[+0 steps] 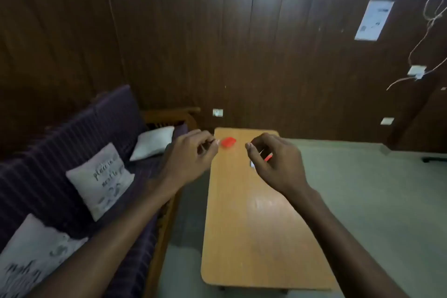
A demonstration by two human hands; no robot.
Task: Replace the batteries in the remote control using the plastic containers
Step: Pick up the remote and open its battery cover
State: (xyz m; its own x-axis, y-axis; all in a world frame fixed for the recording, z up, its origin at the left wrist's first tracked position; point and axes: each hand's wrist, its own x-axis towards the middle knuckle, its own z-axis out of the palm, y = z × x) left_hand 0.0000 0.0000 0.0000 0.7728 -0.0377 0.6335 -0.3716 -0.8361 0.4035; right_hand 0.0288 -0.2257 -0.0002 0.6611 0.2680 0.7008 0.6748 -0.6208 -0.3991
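Observation:
A small red plastic container (228,142) lies near the far end of the wooden table (254,237). My left hand (191,156) hovers just left of it, over the table's left edge, fingers curled with fingertips pinched; whether they hold anything is too blurred to tell. My right hand (273,158) hovers to the right of the container, fingers curled above a second red and white object (267,158) that it mostly hides. No remote control shows.
A dark purple sofa (79,152) with several pale cushions stands along the table's left side. A dark wood-panelled wall (242,55) rises behind the table's far end. Grey floor (375,189) lies to the right.

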